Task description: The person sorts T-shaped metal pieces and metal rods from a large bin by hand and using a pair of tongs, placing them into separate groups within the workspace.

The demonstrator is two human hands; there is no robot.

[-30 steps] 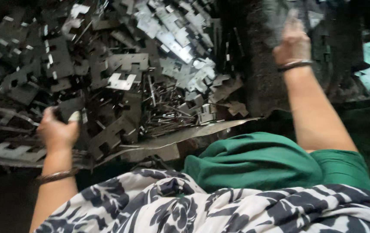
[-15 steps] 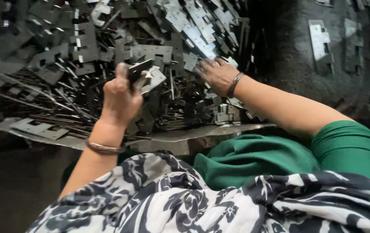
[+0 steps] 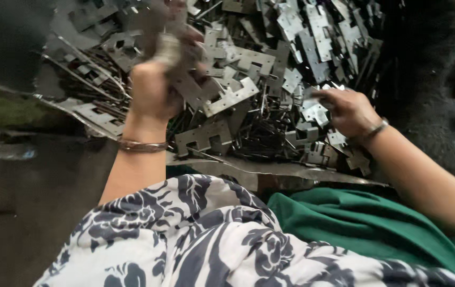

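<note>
- My left hand [image 3: 156, 87] is raised at about 10 o'clock in the view, fingers closed around a small stack of flat metal stampings [image 3: 187, 79]; motion blur hides how many pieces I hold.
- A thin bangle [image 3: 142, 145] circles that wrist.
- My right hand [image 3: 347, 109] lies at about 2 o'clock, palm down on the heap of metal pieces [image 3: 270, 58], fingers stretched toward 9 o'clock and touching a small bright plate [image 3: 315, 112]; I cannot tell whether the fingers have closed on it.
- A bracelet [image 3: 374, 129] sits on the right wrist.
- The heap fills the top of the view, from 11 to 1 o'clock, resting on a bent metal sheet [image 3: 291, 171].
- At 6 o'clock my patterned cloth [image 3: 195, 239] covers my lap, with green cloth [image 3: 360, 228] at 4 o'clock.
</note>
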